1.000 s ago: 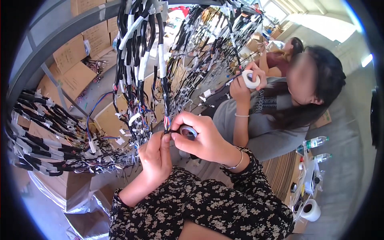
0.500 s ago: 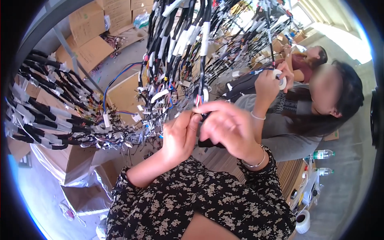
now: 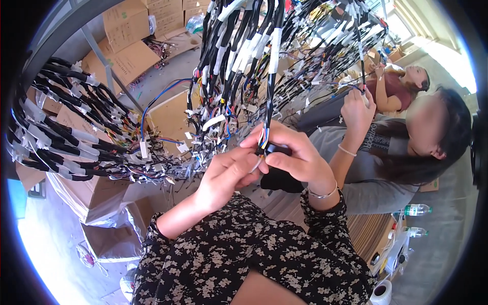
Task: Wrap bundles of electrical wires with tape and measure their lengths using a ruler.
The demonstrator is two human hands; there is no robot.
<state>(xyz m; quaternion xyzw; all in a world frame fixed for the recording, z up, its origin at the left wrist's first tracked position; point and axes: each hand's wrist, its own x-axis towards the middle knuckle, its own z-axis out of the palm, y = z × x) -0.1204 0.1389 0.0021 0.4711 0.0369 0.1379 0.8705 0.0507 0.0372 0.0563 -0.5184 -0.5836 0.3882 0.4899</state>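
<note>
A wire harness branch (image 3: 269,109) in black wrapping hangs down between my hands, and its coloured wires (image 3: 264,136) show at the lower end. My left hand (image 3: 223,175) is closed, pinching the wires near that end between thumb and fingers. From the right, my right hand (image 3: 297,152) curls around the same spot. A dark roll, apparently black tape (image 3: 278,149), is held between its thumb and fingers, mostly hidden by them. Just below the fingertips, a thin pale wire end (image 3: 255,165) pokes out.
Many harnesses (image 3: 239,56) hang ahead, and another thick bunch (image 3: 66,137) hangs at the left. A co-worker (image 3: 386,152) sits close on the right, one hand (image 3: 357,109) raised to a cable. Cardboard boxes (image 3: 124,30) stand behind; bottles (image 3: 418,209) lie at right.
My right hand has come down around the wires and now grips the dark roll. My left hand has shifted slightly right and lower. The whole view has shifted a little.
</note>
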